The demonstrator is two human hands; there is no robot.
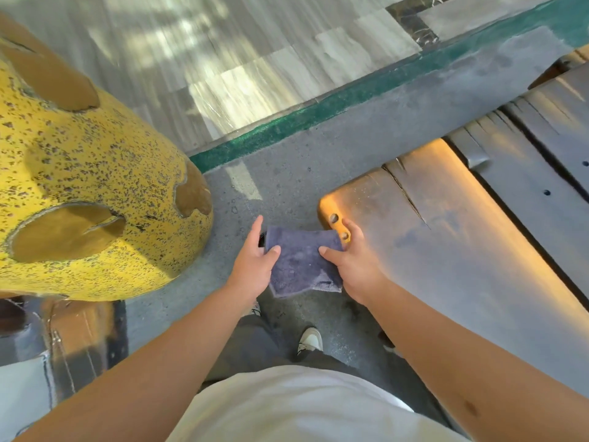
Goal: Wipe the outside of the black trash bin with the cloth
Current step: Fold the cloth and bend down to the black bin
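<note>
Looking down from the head camera, the person stood on grey concrete ground (287, 161) with both bare forearms stretched forward. Between the hands hung a dull purple-grey terry cloth (301, 261), spread flat and held out at about waist height, clear of the ground. The left hand (255, 261) gripped the cloth's left edge: thumb pressed on top, fingers extended and only loosely curled beneath. The right hand (352, 261) pinched the right edge, thumb on top, remaining fingers tucked under the fabric and mostly hidden. A small dark shape showed at the cloth's upper left corner, behind the left hand; could not tell what it was.

To the left stood a large rounded yellow speckled structure with brown oval patches (95, 173). To the right ran a weathered plank bench with an orange-lit end (446, 237); the right hand's knuckles sat just beside its corner, contact uncertain. A green painted strip (318, 113) bordered pale marble paving (239, 59) farther ahead. A white shoe (310, 341) showed below the cloth, and a white shirt (302, 406) filled the bottom edge. No black trash bin could be identified in this view.
</note>
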